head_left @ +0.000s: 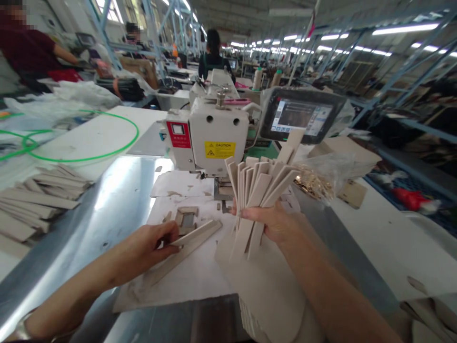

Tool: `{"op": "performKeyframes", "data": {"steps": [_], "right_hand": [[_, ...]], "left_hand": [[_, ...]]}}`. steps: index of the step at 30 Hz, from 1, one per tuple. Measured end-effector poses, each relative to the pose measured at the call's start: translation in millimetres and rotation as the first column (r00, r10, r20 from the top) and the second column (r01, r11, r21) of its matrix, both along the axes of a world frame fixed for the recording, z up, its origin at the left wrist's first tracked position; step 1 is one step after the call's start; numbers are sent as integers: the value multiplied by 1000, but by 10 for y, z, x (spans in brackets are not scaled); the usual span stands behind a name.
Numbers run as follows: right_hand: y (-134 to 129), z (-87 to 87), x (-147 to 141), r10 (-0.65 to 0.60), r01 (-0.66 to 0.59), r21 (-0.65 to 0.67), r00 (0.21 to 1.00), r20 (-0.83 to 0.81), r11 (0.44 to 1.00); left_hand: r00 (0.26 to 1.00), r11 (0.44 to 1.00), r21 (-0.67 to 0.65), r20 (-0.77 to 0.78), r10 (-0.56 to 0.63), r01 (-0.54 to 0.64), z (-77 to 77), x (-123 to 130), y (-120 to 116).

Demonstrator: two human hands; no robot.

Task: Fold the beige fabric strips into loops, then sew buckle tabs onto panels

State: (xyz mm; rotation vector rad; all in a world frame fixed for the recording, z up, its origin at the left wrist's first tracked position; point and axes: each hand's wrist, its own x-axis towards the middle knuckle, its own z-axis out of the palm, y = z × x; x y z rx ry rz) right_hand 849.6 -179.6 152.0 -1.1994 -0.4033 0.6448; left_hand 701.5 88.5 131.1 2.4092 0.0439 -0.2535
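Observation:
My left hand point(148, 250) pinches a pair of long beige strips point(189, 243), probably felt or card, just above a white paper sheet point(185, 281) on the table. My right hand point(266, 221) is raised and grips a fanned bundle of similar beige strips point(259, 197) close to the needle area of an industrial sewing machine point(210, 136). A small beige piece with a metal rectangular frame point(186, 220) lies on the paper, a little above my left hand. The lower ends of the bundle blur into a larger beige stack point(264, 295) below my right hand.
A pile of beige strips point(34, 205) lies at the left. Behind my right hand are a touchscreen panel point(300, 116) and a plastic bag of gold hardware point(314, 183). Green tubing point(84, 143) loops across a white table. Co-workers sit at machines beyond.

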Motion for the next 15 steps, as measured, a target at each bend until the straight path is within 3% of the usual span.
{"op": "performKeyframes", "data": {"steps": [5,10,15], "right_hand": [[8,-11,12,2,-2,-9,1000,-31,1000],[-1,-51,6,2,-2,-14,1000,1,1000],[-9,-80,22,0,1,-30,1000,29,1000]], "left_hand": [[997,999,-31,-79,-25,22,-29,-12,-77],[993,962,268,-112,-22,52,-108,80,-297],[986,917,376,-142,-81,130,-82,135,-430]]}}
